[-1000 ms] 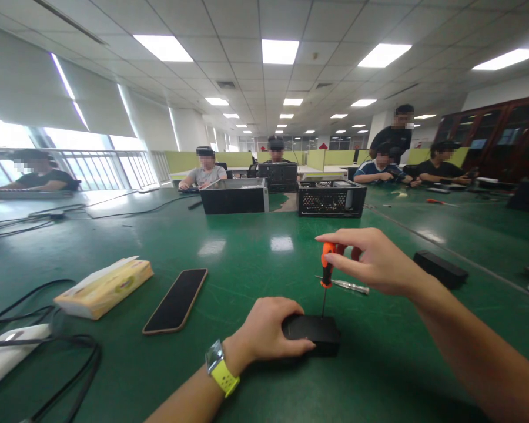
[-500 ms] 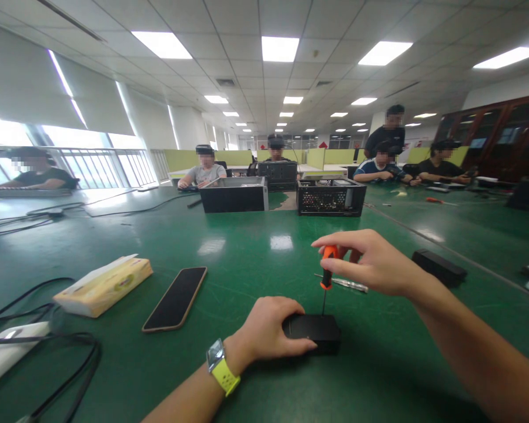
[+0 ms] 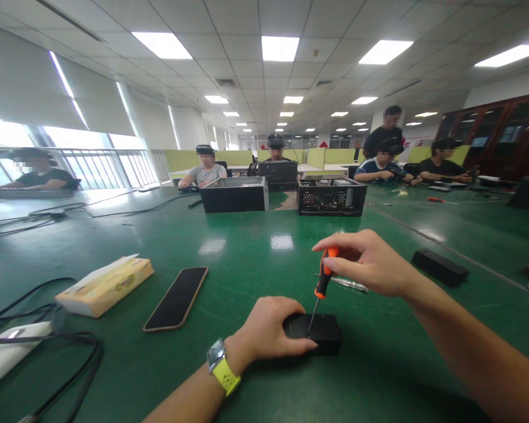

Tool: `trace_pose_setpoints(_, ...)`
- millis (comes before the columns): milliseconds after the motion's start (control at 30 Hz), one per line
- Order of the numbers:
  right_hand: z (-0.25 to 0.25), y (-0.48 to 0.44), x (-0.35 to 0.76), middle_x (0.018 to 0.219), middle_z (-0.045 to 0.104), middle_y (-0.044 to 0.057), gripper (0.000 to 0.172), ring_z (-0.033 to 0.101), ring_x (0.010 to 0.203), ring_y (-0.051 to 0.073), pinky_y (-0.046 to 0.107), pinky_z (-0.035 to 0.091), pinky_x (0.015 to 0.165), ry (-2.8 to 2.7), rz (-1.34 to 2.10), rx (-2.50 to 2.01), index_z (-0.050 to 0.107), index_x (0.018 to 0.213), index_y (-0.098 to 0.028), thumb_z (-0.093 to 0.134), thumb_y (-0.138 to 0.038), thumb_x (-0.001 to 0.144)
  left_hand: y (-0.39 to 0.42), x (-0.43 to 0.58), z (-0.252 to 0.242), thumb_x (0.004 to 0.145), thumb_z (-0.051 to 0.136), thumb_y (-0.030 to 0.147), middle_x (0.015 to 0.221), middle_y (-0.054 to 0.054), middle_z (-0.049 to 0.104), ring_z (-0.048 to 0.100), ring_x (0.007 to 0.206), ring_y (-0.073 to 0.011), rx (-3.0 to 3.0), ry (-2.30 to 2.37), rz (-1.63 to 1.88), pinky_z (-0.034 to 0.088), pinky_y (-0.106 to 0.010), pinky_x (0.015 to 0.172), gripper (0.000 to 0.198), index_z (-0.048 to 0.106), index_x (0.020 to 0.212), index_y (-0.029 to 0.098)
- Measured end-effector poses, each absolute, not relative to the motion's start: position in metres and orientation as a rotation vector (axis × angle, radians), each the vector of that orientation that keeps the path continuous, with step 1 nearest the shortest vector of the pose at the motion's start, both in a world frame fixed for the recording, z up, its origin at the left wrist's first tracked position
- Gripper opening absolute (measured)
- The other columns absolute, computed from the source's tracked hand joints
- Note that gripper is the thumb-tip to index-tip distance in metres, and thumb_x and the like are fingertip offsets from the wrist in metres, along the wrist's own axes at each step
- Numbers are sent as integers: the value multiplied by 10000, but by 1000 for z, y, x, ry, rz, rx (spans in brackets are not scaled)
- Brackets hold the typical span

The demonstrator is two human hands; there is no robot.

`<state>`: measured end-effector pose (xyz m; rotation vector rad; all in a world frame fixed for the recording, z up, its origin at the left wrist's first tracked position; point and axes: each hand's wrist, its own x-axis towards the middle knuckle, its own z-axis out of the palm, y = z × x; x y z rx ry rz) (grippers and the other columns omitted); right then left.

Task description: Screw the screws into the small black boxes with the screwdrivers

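Head view. Item: black rectangular box, lying flat on a green tabletop, near side, just right of centre.

Left hand: clasped around the box's left end, thumb along the near side, fingers over the far side. Smartwatch with lime band on the wrist.

Right hand: thumb and fingers gripping the handle of an orange-and-black screwdriver. Handle tilted to the right; shaft slanting down to the box's top near its front edge, tip just beside the left thumb. Seating of the tip: too small to tell.

Surroundings: slim silver tool, behind the screwdriver; second black box, beyond the right wrist; smartphone, dark screen, left of the hands; yellow tissue pack, further left; white case with black cables, left edge.

Background: two computer cases, side by side, well apart from the hands; several seated people and one standing.
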<state>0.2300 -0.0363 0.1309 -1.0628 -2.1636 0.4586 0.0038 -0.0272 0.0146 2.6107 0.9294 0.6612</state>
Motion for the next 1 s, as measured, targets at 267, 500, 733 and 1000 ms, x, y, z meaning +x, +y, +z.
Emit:
trace_pose_setpoints(267, 129, -33, 232, 720, 651, 15, 247, 579, 595, 130, 228, 448, 530, -2175, 441, -1077, 716, 1021, -171, 591, -260, 827, -27, 2, 13, 724, 676, 534, 795, -35, 689, 631, 703, -177, 2603, 898, 666, 431, -242, 630, 405, 675, 919, 178)
trace_pose_setpoints(500, 128, -35, 230, 686, 660, 3, 237, 577, 571, 117, 222, 440, 537, -2241, 358, -1024, 718, 1021, -177, 601, -251, 829, -27, 2, 13, 723, 679, 531, 801, -37, 693, 634, 706, -182, 2611, 911, 664, 430, -243, 628, 405, 674, 918, 176)
trace_pose_setpoints(733, 130, -37, 229, 746, 668, 26, 240, 591, 630, 122, 218, 448, 555, -2257, 366, -900, 730, 1013, -194, 631, -337, 848, -28, 2, 15, 731, 675, 531, 786, -39, 701, 637, 691, -180, 2618, 907, 673, 428, -250, 622, 402, 693, 918, 175)
trace_pose_setpoints(1000, 132, -39, 230, 898, 700, 55, 256, 646, 760, 165, 250, 509, 638, -2148, 559, -886, 707, 1064, -183, 626, -254, 832, -27, 2, 14, 737, 673, 527, 783, -42, 700, 637, 685, -179, 2629, 891, 687, 427, -250, 621, 395, 690, 910, 172)
